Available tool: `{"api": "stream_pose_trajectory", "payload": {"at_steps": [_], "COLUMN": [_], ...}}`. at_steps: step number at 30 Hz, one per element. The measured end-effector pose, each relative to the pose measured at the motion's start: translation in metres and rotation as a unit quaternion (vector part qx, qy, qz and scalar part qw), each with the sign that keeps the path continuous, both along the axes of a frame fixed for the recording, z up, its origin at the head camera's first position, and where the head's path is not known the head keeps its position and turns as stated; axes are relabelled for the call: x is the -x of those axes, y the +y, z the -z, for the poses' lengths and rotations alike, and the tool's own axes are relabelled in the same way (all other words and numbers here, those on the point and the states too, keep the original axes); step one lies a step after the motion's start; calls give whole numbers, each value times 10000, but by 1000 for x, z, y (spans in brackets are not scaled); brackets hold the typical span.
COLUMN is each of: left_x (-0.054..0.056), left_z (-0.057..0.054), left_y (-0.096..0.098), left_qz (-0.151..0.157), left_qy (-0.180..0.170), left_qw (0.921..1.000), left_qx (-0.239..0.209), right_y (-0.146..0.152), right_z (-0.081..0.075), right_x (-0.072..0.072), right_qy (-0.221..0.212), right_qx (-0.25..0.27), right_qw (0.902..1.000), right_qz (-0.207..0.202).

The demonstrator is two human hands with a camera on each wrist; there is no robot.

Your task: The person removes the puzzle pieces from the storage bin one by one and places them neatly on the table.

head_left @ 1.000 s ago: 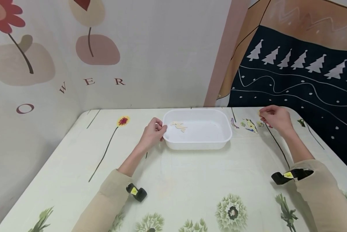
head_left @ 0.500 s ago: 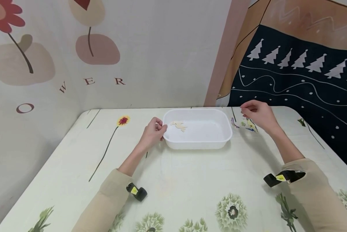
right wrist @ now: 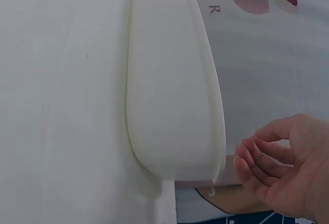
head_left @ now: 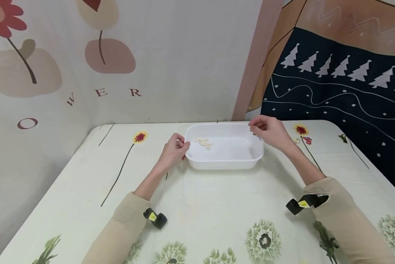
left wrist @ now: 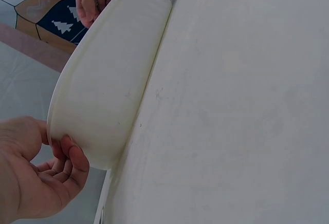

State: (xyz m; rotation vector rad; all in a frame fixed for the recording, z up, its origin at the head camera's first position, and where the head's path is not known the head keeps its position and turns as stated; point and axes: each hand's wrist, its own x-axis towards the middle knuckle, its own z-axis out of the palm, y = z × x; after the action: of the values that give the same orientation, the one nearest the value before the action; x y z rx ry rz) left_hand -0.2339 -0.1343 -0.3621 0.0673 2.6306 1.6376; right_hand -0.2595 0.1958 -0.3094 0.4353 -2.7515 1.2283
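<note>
A white rectangular plastic tray point(head_left: 224, 165) stands on the table near its back edge. My left hand point(head_left: 172, 152) grips the tray's left end, thumb at the rim and curled fingers against the outer wall, as the left wrist view shows. Inside the tray, toward the left, lies a pale flat cut-out shape point(head_left: 203, 143) with an irregular outline. My right hand point(head_left: 270, 132) is at the tray's right end, fingers loosely bent. In the right wrist view that hand point(right wrist: 288, 167) appears just apart from the rim, with nothing visible between thumb and fingers.
Small colourful flat pieces lie right of the tray, including a red one point(head_left: 307, 140) and a yellowish one point(head_left: 295, 140); others there are hidden behind my right hand. The pale tablecloth point(head_left: 200, 205) has printed flowers. A printed curtain point(head_left: 184, 73) hangs behind the table.
My right hand has moved left from the printed flower at the back right to the tray's right end, uncovering the flower and the red piece. The left hand and tray stay put.
</note>
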Motion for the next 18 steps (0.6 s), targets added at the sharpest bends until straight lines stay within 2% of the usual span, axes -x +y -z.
{"api": "stream_pose_trajectory", "payload": {"at_steps": [11, 18], "left_x": [2, 1], "left_z": [1, 0], "left_y": [-1, 0], "left_qz": [41, 9], "left_qy": [30, -23], "left_qw": [10000, 10000], "left_qx": [-37, -26], "right_y": [-44, -72], "right_z": [7, 17], "right_x": [7, 15], "right_qy": [6, -187], "right_qx": [-104, -185], "right_qw": [9983, 9963], "right_qz": [-567, -818]}}
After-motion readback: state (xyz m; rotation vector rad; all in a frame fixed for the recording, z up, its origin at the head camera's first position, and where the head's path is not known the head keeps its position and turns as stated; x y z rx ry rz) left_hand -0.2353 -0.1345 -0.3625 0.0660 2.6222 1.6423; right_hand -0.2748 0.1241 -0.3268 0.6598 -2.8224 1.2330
